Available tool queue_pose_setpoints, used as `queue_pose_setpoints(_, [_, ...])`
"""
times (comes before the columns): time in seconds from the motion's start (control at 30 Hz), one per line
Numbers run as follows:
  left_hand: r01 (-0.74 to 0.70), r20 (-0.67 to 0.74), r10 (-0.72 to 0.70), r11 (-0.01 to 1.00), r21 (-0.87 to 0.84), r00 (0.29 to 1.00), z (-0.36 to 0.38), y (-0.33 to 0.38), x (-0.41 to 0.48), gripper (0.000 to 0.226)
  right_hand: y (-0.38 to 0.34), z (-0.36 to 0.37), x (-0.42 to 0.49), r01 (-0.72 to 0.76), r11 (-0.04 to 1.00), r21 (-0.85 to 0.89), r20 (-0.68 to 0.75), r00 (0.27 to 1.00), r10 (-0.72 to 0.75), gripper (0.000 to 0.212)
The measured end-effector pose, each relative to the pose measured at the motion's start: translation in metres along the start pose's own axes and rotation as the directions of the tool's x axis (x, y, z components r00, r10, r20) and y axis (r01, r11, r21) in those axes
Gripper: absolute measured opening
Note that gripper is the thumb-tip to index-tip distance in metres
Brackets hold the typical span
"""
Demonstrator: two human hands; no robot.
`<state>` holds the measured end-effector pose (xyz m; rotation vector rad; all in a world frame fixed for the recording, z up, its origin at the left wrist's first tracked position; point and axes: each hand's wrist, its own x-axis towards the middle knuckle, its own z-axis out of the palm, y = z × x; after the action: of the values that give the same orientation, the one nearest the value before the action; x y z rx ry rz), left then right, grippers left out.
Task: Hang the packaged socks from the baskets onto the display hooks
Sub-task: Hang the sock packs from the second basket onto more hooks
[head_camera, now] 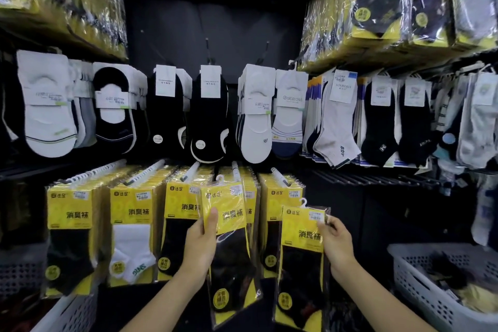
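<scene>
Closest to me, the person's left hand [200,242] gripped a yellow sock packet [231,264], thumb flat on the card front and fingers curled behind. It was raised so its white hanger sat just beside the tip of the fourth display hook [235,167], though I couldn't tell whether it had caught. The right hand [335,245] pinched the upper right edge of a second packet [301,264], held upright and lower, just right of the last stack with its hanger free. Both packets held black socks and read "达足" and "消臭袜", with a white sticker too small to read. Down at the right stood a pale perforated basket [420,291] holding dark and yellow packets. A second basket [72,312] showed at lower left and a dimmer grey one [18,272] beyond it, making three in all. Behind the hands ran five white hooks, each carrying a thick stack of the same yellow packets [70,224]. The second stack was fronted by white socks and the others I could see by black. Above that, loose low-cut socks [48,116] in black and white hung on white card bands, one band starting "Guan", with ankle socks [336,127] further right. The back wall [215,24] was a matte black panel in a dim aisle. Overhead, more cellophaned yellow packets [377,3] crowded both sides.
</scene>
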<state>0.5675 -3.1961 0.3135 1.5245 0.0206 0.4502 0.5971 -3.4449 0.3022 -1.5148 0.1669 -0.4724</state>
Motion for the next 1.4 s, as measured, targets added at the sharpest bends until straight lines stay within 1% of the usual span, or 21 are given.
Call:
queue_pose_setpoints(0.07, [-0.02,0.002,0.02,0.999,0.029,1.0,-0.001,-0.002,0.004,0.048,-0.006,0.003,0.01,0.019,1.0,0.018,-0.003,1.0,-0.019,0.018])
queue_pose_setpoints(0.13, [-0.045,0.015,0.044,0.997,0.056,0.999,-0.001,-0.003,0.006,0.031,-0.014,0.009,0.02,0.052,0.998,0.032,0.013,0.999,-0.052,0.015])
queue_pose_setpoints(0.2, [-0.059,0.023,0.058,0.996,0.06,0.998,-0.001,-0.002,0.009,0.02,-0.02,0.017,0.029,0.103,0.995,0.017,0.049,0.993,-0.104,0.011])
queue_pose_setpoints(0.27, [-0.069,0.022,0.068,0.996,0.058,0.997,-0.001,-0.002,0.011,0.016,-0.023,0.027,0.037,0.13,0.991,0.013,0.092,0.987,-0.131,0.01])
queue_pose_setpoints(0.4, [-0.1,0.031,0.098,0.992,0.072,0.995,0.0,-0.005,0.015,0.014,-0.013,0.04,0.053,0.099,0.995,-0.008,0.111,0.989,-0.097,0.013])
queue_pose_setpoints(0.47, [-0.098,0.04,0.096,0.993,0.065,0.995,0.0,-0.007,0.016,0.014,-0.006,0.045,0.058,0.097,0.995,-0.028,0.074,0.993,-0.095,0.017])
queue_pose_setpoints(0.57, [-0.102,0.066,0.099,0.993,0.055,0.993,0.002,-0.006,0.016,0.016,0.002,0.047,0.06,0.042,0.997,-0.067,-0.073,0.996,-0.047,0.026])
queue_pose_setpoints(0.67, [-0.109,0.094,0.104,0.993,0.048,0.99,0.005,-0.002,0.012,0.014,0.007,0.041,0.055,-0.02,0.988,-0.153,-0.196,0.981,-0.01,0.031])
queue_pose_setpoints(0.73, [-0.105,0.112,0.099,0.994,0.042,0.989,0.008,-0.003,0.011,0.014,0.008,0.035,0.049,-0.024,0.991,-0.133,-0.219,0.976,-0.005,0.03])
queue_pose_setpoints(0.8, [-0.086,0.13,0.079,0.995,0.045,0.988,0.013,-0.005,0.008,0.015,0.005,0.032,0.041,0.002,0.998,-0.067,-0.127,0.992,-0.01,0.02])
queue_pose_setpoints(0.87, [-0.072,0.159,0.062,0.996,0.059,0.985,0.02,-0.01,0.006,0.024,-0.005,0.033,0.028,0.022,1.0,-0.001,0.019,1.0,-0.022,0.011])
queue_pose_setpoints(0.93, [-0.044,0.202,0.027,0.996,0.078,0.979,0.028,-0.013,0.001,0.035,-0.016,0.037,0.014,0.03,0.999,0.045,0.153,0.988,-0.036,0.013])
queue_pose_setpoints(1.03, [-0.021,0.279,-0.01,0.994,0.107,0.96,0.042,-0.012,-0.008,0.019,-0.025,0.042,-0.001,0.03,0.997,0.072,0.303,0.952,-0.05,0.016])
queue_pose_setpoints(1.1, [-0.01,0.332,-0.026,0.994,0.108,0.943,0.052,-0.012,-0.013,0.021,-0.025,0.04,-0.007,0.03,0.997,0.07,0.361,0.931,-0.054,0.02])
queue_pose_setpoints(1.17, [0.009,0.368,-0.042,0.996,0.091,0.929,0.059,-0.014,-0.016,0.023,-0.023,0.034,-0.01,0.013,0.996,0.085,0.387,0.921,-0.045,0.019])
queue_pose_setpoints(1.23, [0.015,0.379,-0.036,0.998,0.058,0.925,0.066,-0.015,-0.016,0.023,-0.019,0.027,-0.01,-0.006,0.993,0.121,0.351,0.936,-0.038,0.017])
queue_pose_setpoints(1.3, [0.006,0.382,-0.025,0.999,0.05,0.924,0.073,-0.014,-0.013,0.021,-0.016,0.021,-0.004,-0.013,0.993,0.119,0.225,0.974,-0.014,0.015])
queue_pose_setpoints(1.33, [0.006,0.393,-0.03,0.998,0.061,0.919,0.076,-0.013,-0.012,0.025,-0.015,0.018,0.001,-0.016,0.994,0.111,0.153,0.988,-0.001,0.014])
queue_pose_setpoints(1.4, [0.029,0.43,-0.064,0.996,0.088,0.901,0.085,-0.014,-0.009,0.044,-0.014,0.013,0.011,-0.019,0.995,0.103,0.047,0.999,0.014,0.013])
